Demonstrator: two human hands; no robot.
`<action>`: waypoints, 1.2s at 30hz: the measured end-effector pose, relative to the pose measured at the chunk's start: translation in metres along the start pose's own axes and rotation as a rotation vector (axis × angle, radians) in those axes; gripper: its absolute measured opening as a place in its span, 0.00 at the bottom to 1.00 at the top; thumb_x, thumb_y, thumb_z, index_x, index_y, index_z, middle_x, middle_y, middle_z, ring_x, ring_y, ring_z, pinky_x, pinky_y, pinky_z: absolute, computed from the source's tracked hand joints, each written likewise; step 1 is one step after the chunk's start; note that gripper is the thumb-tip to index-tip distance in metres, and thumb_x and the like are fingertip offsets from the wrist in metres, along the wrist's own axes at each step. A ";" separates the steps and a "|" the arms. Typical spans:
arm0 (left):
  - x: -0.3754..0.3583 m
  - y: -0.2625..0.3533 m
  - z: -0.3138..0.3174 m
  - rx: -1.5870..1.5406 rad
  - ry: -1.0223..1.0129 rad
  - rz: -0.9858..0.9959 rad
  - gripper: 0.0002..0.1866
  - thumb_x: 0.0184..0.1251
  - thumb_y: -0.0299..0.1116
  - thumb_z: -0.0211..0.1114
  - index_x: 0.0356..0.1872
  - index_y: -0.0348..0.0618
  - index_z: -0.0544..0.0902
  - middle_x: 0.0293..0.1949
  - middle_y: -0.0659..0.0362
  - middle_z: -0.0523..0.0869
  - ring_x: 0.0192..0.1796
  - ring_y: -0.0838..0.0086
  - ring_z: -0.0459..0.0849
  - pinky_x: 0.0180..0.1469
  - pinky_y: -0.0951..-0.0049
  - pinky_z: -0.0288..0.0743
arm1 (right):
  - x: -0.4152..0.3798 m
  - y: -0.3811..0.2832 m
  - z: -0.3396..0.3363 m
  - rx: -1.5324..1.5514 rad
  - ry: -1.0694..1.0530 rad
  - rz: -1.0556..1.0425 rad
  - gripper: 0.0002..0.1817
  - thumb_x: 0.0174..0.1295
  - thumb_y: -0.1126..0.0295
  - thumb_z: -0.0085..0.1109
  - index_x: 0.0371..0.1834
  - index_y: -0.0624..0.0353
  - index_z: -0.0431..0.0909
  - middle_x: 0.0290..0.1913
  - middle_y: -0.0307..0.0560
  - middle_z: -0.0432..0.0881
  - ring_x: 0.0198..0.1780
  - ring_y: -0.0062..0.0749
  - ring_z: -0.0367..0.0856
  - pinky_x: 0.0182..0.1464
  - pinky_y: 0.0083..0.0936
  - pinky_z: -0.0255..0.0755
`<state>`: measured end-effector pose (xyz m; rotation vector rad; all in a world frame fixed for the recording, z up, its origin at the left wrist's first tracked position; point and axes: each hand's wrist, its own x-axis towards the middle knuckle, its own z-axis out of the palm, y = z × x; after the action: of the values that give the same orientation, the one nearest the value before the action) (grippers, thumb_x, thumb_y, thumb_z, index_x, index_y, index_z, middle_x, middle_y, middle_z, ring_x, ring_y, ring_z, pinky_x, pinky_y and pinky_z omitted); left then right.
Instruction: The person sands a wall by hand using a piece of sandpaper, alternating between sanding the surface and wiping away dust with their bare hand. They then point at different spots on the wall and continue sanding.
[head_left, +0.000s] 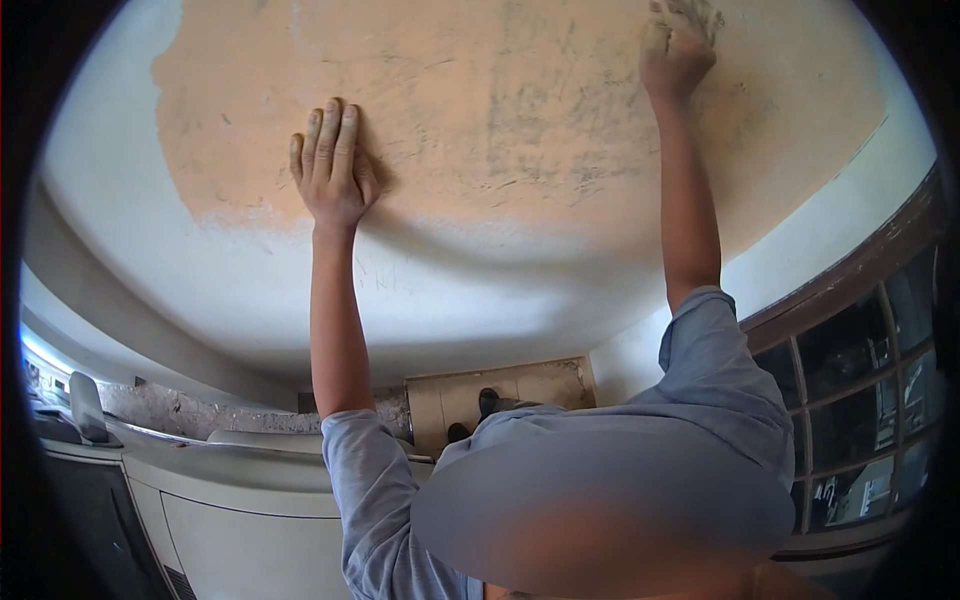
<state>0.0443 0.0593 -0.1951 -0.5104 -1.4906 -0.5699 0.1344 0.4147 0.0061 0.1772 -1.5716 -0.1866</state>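
My left hand [330, 170] lies flat against the wall, fingers stretched upward, on an orange-tan patch [430, 110] with dark smudges and scratches. Dust or paint marks its fingertips. Higher up, at the top edge of the view, my right hand [677, 58] is closed against the same patch. A crumpled, greyish, dusty thing [700, 14] shows at its fingers, but its kind cannot be made out. White wall [480, 290] surrounds the patch below and to the left.
A dark-framed window with several panes [850, 350] is at the right. At lower left stands a beige car [250, 530] close to the wall. Below me are a tiled step [540, 385] and my dark shoe [488, 402].
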 end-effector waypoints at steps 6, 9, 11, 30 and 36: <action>-0.001 0.000 0.000 -0.012 0.014 0.018 0.22 0.67 0.29 0.49 0.60 0.44 0.80 0.63 0.56 0.79 0.69 0.67 0.72 0.74 0.61 0.49 | -0.209 -0.040 -0.037 0.092 -0.142 0.106 0.20 0.64 0.65 0.50 0.56 0.59 0.81 0.62 0.53 0.77 0.71 0.56 0.65 0.74 0.56 0.42; -0.001 -0.002 -0.001 0.016 -0.011 0.021 0.22 0.66 0.29 0.50 0.60 0.44 0.80 0.63 0.55 0.79 0.69 0.66 0.72 0.74 0.61 0.49 | -0.272 -0.030 -0.038 0.133 -0.130 0.116 0.19 0.64 0.67 0.50 0.56 0.57 0.82 0.63 0.52 0.77 0.71 0.53 0.65 0.74 0.56 0.43; -0.004 -0.001 -0.002 0.008 -0.021 0.037 0.22 0.66 0.30 0.50 0.60 0.43 0.80 0.62 0.54 0.79 0.69 0.64 0.72 0.74 0.61 0.50 | -0.225 -0.010 -0.052 0.189 -0.203 -0.006 0.19 0.63 0.68 0.49 0.55 0.57 0.82 0.63 0.52 0.77 0.71 0.52 0.66 0.74 0.56 0.42; 0.003 0.008 0.001 0.082 -0.004 0.134 0.22 0.72 0.32 0.45 0.62 0.33 0.75 0.65 0.46 0.75 0.70 0.57 0.69 0.74 0.58 0.50 | -0.186 0.092 -0.078 0.140 0.055 0.192 0.19 0.64 0.71 0.45 0.55 0.60 0.80 0.65 0.57 0.74 0.72 0.55 0.62 0.76 0.49 0.43; 0.003 0.012 0.004 0.093 0.011 0.129 0.23 0.72 0.33 0.45 0.62 0.30 0.74 0.66 0.45 0.73 0.71 0.56 0.68 0.75 0.57 0.50 | -0.032 0.143 -0.084 -0.053 0.161 0.329 0.18 0.66 0.68 0.46 0.53 0.66 0.78 0.56 0.60 0.77 0.62 0.51 0.71 0.65 0.38 0.60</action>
<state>0.0493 0.0706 -0.1913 -0.5254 -1.4553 -0.3997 0.2195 0.5605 0.0086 -0.1065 -1.4111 0.0439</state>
